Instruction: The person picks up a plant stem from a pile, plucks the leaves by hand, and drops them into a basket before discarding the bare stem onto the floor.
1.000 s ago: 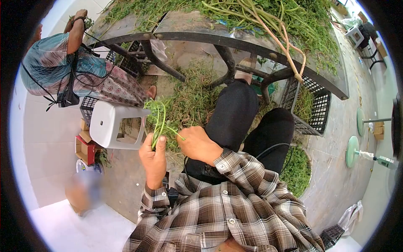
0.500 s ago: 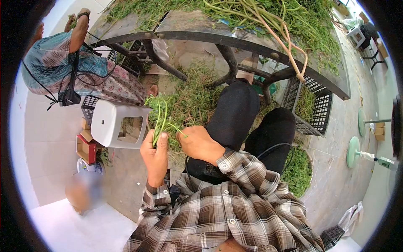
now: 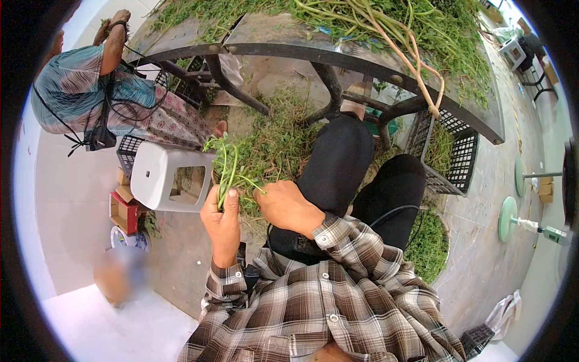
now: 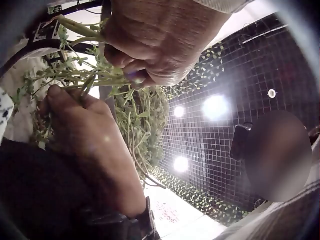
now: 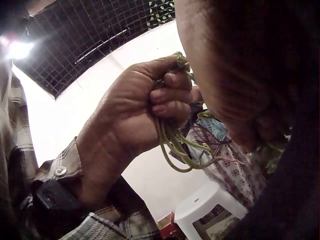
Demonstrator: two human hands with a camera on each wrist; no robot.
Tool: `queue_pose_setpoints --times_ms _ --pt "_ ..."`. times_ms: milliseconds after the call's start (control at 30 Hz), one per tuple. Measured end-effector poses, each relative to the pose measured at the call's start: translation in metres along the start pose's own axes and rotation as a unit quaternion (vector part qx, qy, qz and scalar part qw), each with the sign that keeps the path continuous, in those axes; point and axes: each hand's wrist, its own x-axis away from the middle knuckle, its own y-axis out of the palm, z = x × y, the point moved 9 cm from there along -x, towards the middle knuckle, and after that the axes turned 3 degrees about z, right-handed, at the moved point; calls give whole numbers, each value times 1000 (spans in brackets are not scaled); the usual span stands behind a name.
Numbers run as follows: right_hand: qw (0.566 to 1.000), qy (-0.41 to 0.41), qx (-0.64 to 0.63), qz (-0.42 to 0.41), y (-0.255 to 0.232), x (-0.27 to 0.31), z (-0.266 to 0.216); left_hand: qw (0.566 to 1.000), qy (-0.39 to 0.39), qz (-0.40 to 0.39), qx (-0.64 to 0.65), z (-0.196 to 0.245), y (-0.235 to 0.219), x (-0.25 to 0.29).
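Note:
My left hand [image 3: 222, 226] grips a small bunch of green leafy stems [image 3: 226, 166], thumb laid along them, with the leafy tips pointing away from me. Close to its right is my right hand [image 3: 289, 208], back turned up above my thigh and fingers curled. One thin side stem [image 3: 248, 182] runs from the bunch to its fingertips. In the left wrist view the right hand [image 4: 95, 145] pinches greens between thumb and finger. Stem ends loop below the left hand [image 5: 145, 105] in the right wrist view.
Heaped greens [image 3: 434, 36] cover the table [image 3: 277, 53] ahead. More greens [image 3: 277, 133] litter the floor. A white stool [image 3: 163, 178] stands left, near another person [image 3: 90, 90]. A black crate [image 3: 452, 157] stands at right; a round container of greens [image 3: 428, 247] sits beside my leg.
My left hand and its bunch have moved slightly away from me, and the leafy tips lean a little further left. My right hand stays nearly in place.

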Motion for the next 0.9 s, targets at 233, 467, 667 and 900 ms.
queue_pose_setpoints --times_ms 233,467,667,900 --pt "1000 -7 -6 10 -3 0 -1 1000 -2 -5 8 4 3 1" --pt "999 -7 -28 41 -10 2 -2 1000 1 -12 23 5 7 1" --pt "998 1 -47 43 -12 4 -1 998 -41 -35 40 1 14 5" --pt "988 -24 -92 122 -23 10 -3 996 -53 -60 49 -1 27 9"
